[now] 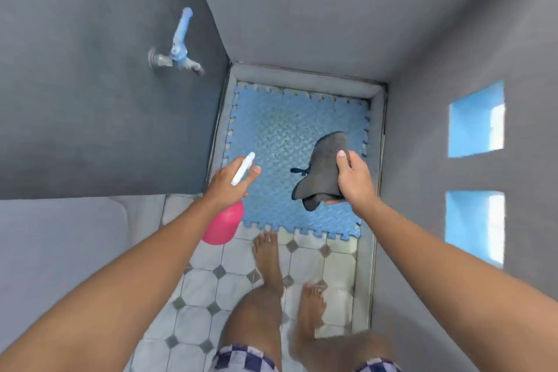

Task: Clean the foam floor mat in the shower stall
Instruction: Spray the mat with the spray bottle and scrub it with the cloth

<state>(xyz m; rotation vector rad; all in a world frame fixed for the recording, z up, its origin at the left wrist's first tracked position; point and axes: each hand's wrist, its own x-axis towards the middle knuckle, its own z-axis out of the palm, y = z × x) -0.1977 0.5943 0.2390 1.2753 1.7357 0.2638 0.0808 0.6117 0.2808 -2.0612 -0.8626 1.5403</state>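
Note:
A blue foam floor mat (pixel 271 130) with jigsaw edges lies on the floor of the narrow shower stall, straight below me. My left hand (pixel 228 183) grips a pink spray bottle (pixel 225 223) by its white nozzle head, held over the mat's near left corner. My right hand (pixel 353 180) holds a dark grey cloth (pixel 323 166) that hangs crumpled above the mat's right side. Both hands are well above the mat.
Grey walls close in on the left, far and right sides. A blue tap (pixel 181 45) sticks out of the left wall. Two blue openings (pixel 475 119) sit in the right wall. My bare feet (pixel 268 254) stand on white tiles (pixel 211 281) just before the mat.

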